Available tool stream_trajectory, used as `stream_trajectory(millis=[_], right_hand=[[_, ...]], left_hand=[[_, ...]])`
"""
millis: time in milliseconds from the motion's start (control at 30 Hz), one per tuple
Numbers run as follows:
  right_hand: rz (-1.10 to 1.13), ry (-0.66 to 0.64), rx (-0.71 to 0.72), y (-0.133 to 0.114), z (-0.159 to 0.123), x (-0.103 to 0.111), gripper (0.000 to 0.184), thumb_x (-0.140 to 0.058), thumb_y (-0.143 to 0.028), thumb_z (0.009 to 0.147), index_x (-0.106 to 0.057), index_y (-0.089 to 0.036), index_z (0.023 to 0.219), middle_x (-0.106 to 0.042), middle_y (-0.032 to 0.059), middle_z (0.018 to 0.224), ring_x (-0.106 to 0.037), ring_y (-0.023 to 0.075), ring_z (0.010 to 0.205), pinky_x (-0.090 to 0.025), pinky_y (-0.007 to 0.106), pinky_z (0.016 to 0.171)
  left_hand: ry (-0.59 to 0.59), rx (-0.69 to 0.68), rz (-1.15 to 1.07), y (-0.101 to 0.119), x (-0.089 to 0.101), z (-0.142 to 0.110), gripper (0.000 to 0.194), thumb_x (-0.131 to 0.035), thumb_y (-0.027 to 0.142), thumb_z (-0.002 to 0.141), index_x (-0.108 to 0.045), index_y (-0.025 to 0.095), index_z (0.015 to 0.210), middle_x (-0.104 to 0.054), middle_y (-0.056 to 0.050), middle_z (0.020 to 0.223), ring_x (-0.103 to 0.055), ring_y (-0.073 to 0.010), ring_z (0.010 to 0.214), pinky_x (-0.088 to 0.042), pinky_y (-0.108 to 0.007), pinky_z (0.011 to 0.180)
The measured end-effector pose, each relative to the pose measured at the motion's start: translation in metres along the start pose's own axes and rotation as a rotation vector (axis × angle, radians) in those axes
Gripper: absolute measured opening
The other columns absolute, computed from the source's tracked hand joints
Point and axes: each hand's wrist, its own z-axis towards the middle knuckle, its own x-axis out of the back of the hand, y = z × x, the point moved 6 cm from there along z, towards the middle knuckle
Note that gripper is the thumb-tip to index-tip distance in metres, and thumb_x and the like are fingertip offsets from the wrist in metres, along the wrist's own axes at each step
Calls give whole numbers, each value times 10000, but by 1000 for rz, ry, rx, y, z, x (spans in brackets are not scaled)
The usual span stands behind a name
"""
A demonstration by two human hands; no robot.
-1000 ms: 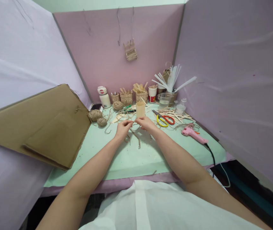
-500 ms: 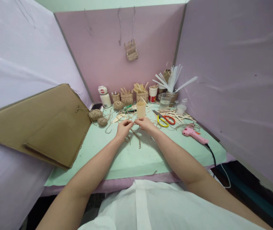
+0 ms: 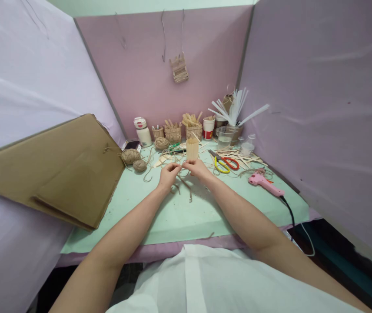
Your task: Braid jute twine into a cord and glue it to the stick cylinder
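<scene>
My left hand (image 3: pixel 169 174) and my right hand (image 3: pixel 197 168) meet over the middle of the table, fingertips pinched almost together. Both are closed on brown twine (image 3: pixel 185 182), whose loose ends hang down below the fingers onto the green cover. Just beyond my right hand stands a small pale cup-shaped holder of wooden sticks (image 3: pixel 192 149), upright. Tangled twine (image 3: pixel 169 157) lies behind my left hand. Scissors (image 3: pixel 223 161) with yellow and red handles rest to the right of my right hand.
Twine balls (image 3: pixel 130 156) and a large cardboard sheet (image 3: pixel 58 174) are at the left. A pink glue gun (image 3: pixel 266 184) with a black cord lies at the right. Stick-filled baskets (image 3: pixel 193 130), a white bottle (image 3: pixel 143 132) and a plastic cup (image 3: pixel 224 138) line the back; wood strips (image 3: pixel 243 158) are scattered.
Both hands stay nearly in place, still pinching the twine. A hanging twine end below my left hand has shifted slightly.
</scene>
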Motion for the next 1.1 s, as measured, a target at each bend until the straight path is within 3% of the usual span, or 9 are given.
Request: stream_trajectory(millis=[133, 433, 667, 867, 1100], right_hand=[[4, 1, 32, -3, -1, 0, 214, -584, -352, 626, -612, -155, 703, -525, -23, 638, -424, 95, 608, -317, 221, 563], [-181, -65, 205, -6, 6, 0, 171, -523, -301, 667, -582, -150, 611, -505, -29, 581, -415, 96, 584, -313, 222, 579], [-235, -100, 230, -4, 8, -1, 187, -501, -304, 700, -586, -153, 630, -493, -35, 570, -417, 97, 570, -305, 221, 568], [-254, -83, 243, -5, 9, 0, 204, -498, -306, 717, -592, -151, 624, -511, -28, 582, -434, 101, 587, -315, 221, 581], [-314, -45, 286, -8, 6, -2, 199, -494, -271, 726, -587, -150, 598, -531, -22, 578, -454, 106, 598, -306, 222, 583]], left_hand=[[-9, 3, -3, 0, -1, 0, 113, -626, 266, 633, -622, 156, 660, -578, 16, 616, -501, -112, 620, -395, -240, 622], [18, -56, 85, 3, 3, 2, 132, -630, 296, 657, -631, 165, 639, -614, -7, 654, -540, -142, 680, -424, -256, 660], [38, -51, 94, 0, 4, 2, 139, -627, 299, 659, -645, 161, 652, -627, -8, 660, -551, -142, 675, -426, -256, 657], [3, -144, 177, 10, 1, -2, 137, -619, 265, 684, -662, 156, 754, -669, -27, 742, -581, -140, 690, -449, -262, 688], [21, -173, 249, 13, 2, -4, 121, -617, 261, 697, -678, 164, 735, -681, -33, 727, -601, -151, 689, -460, -269, 694]])
